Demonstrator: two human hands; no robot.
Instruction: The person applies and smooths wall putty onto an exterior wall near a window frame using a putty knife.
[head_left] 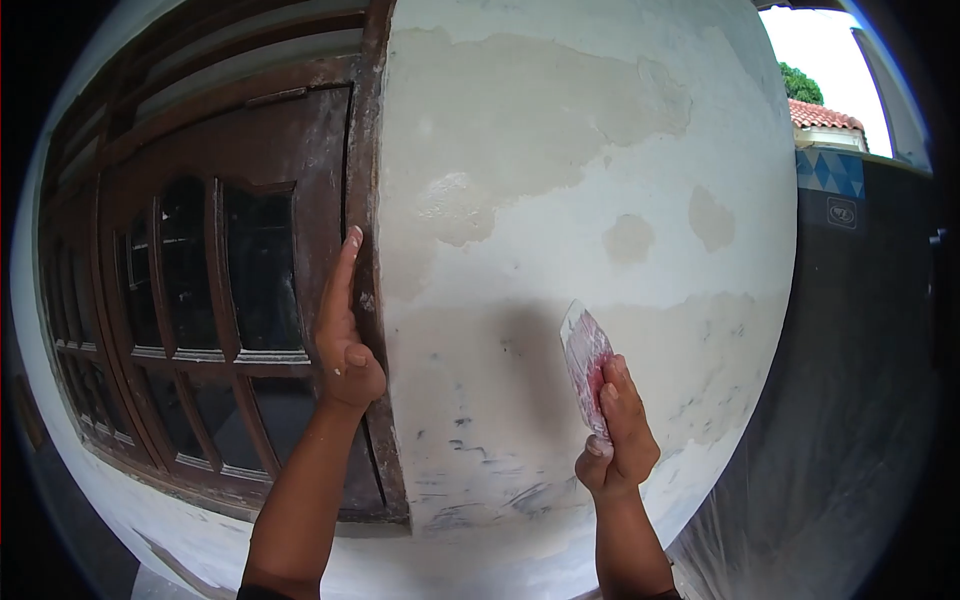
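Observation:
My right hand (625, 430) grips a flat putty scraper (583, 355), pinkish-red and smeared with white, its pale edge pointing up and to the left. The scraper stands in front of the wall (560, 230), which has patches of beige and white filler, and a shadow falls just left of it. Fingers stretched upward, my left hand (345, 325) lies at the brown wooden window frame (368, 200). White specks show on its fingertip and thumb. Dark streaks and scuffs mark the wall below the scraper.
Brown wooden shutters with glass panes (262, 270) fill the left side. On the right, beyond the wall's edge, stands a dark panel (840, 350) with a blue patterned strip (830, 174). A red tiled roof (825, 115) and a tree (800, 85) show outside.

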